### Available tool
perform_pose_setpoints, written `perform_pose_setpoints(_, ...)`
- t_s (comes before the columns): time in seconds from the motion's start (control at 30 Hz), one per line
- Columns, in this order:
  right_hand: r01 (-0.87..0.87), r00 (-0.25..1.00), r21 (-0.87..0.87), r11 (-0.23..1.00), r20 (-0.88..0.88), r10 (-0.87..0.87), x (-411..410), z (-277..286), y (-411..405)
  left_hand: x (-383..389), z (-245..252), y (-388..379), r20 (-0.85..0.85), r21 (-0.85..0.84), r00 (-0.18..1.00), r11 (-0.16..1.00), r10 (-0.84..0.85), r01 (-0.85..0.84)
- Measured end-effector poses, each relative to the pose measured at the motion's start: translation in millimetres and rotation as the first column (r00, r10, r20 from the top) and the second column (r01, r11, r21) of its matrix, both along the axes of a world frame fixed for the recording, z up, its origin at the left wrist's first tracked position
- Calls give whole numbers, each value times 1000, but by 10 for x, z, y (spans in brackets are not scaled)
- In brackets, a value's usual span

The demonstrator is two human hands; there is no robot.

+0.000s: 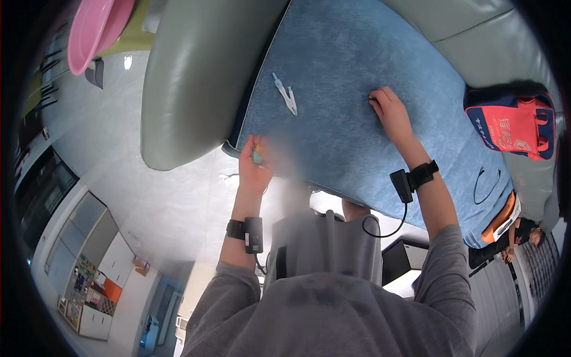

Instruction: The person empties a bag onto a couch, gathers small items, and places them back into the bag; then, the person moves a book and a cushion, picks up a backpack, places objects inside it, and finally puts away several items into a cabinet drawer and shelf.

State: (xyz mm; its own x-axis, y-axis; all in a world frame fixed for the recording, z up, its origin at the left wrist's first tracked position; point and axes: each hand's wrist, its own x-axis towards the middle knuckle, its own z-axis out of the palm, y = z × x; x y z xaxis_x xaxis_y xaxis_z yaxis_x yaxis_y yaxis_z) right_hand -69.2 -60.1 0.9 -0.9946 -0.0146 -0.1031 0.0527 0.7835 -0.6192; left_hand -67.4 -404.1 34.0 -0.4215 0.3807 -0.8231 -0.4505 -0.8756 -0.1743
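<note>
My left hand [255,167] is turned palm up at the near left corner of the blue sofa cushion [334,147]. Its curled fingers hold small teal and yellow pieces [257,155], whose kind I cannot make out; a blurred patch covers part of that hand. My right hand [391,111] is over the middle of the cushion with its fingertips pinched together. A tiny dark object [370,97] shows at those fingertips, too small to identify. Between the hands, further back, a white drawing compass [285,94] lies on the cushion with its legs slightly spread.
A grey-green leather armrest [192,89] rises on the left. A red and navy bag [513,122] bearing writing leans at the right. Nearer lies a black cable [477,187]. Wrist straps carry black modules [254,235] with cables. Another person [522,236] is at far right. A pink basin [91,35] stands upper left.
</note>
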Motion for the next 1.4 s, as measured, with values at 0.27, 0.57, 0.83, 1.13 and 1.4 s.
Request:
perform_pose_setpoints(0.27, 43, 983, 114, 993, 170, -62, 241, -188, -350, -129, 191, -80, -18, -35, 1000, 999, 6, -7)
perform_pose_setpoints(0.57, -243, 561, -539, 807, 600, 570, 512, 1085, -1778, -254, 477, -67, -228, -399, 928, 898, -296, 188)
perform_pose_setpoints(0.83, 117, 978, -167, 979, 188, -84, 642, 477, -212, -527, 972, 911, 39, -2, 978, 979, -205, 205)
perform_pose_setpoints(1.13, -259, 628, -675, 691, 426, 651, 1216, 440, -756, -278, 782, 2125, -163, -29, 885, 898, -437, 438)
perform_pose_setpoints(1.4, 421, 885, -157, 893, -147, -443, 1417, 1320, 1484, -190, 1415, 3320, -156, -240, 510, 533, -846, 811)
